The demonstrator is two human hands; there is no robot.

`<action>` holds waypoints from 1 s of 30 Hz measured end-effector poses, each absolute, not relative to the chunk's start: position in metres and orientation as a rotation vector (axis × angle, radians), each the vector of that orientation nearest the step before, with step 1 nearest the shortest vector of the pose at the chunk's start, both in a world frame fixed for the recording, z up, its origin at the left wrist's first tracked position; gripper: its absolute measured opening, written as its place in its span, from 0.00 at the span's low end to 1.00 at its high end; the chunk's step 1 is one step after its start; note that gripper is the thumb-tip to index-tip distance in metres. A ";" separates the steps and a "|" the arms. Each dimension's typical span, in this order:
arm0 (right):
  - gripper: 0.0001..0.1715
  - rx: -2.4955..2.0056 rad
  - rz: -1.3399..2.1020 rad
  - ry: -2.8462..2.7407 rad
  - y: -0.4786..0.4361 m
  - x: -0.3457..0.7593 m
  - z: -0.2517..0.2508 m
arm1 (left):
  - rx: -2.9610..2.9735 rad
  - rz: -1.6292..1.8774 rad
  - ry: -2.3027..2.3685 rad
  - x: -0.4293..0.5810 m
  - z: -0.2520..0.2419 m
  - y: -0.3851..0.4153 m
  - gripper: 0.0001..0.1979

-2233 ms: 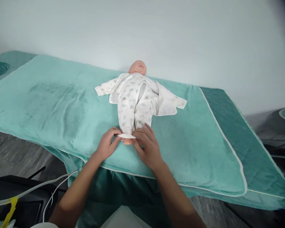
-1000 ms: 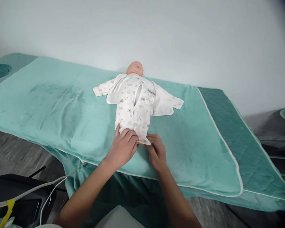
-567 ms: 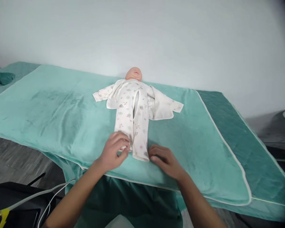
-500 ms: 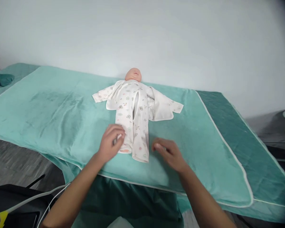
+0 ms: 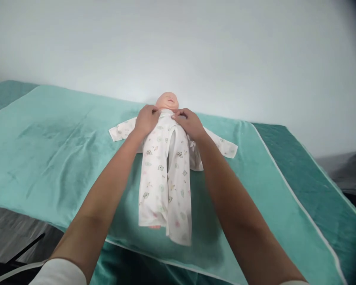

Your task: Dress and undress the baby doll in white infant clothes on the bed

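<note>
Currently, doll (image 5: 167, 100) face-up on green blanket (image 5: 62, 132), head toward wall (image 5: 178, 47).
Left hand (image 5: 147, 120) and right hand (image 5: 191, 123) just below its neck, thumbs and fingers pinched on top edge of printed trousers (image 5: 154, 174); forearms (image 5: 240, 202) block part of jacket (image 5: 124, 129).

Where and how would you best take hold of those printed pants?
Probably pinch the pants at the longer-looking leg's hem, coming from the near side: that edge juts furthest, uncovered, while a foot peeks from the other leg.
</note>
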State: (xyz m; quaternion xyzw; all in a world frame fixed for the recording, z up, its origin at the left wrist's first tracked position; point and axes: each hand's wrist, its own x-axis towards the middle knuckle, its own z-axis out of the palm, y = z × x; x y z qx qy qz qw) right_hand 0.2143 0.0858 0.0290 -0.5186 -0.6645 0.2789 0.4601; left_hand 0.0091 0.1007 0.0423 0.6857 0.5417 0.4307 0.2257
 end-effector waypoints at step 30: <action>0.07 -1.108 0.642 -1.544 0.090 0.209 0.007 | 1.994 1.315 1.316 -0.012 -0.005 0.107 0.14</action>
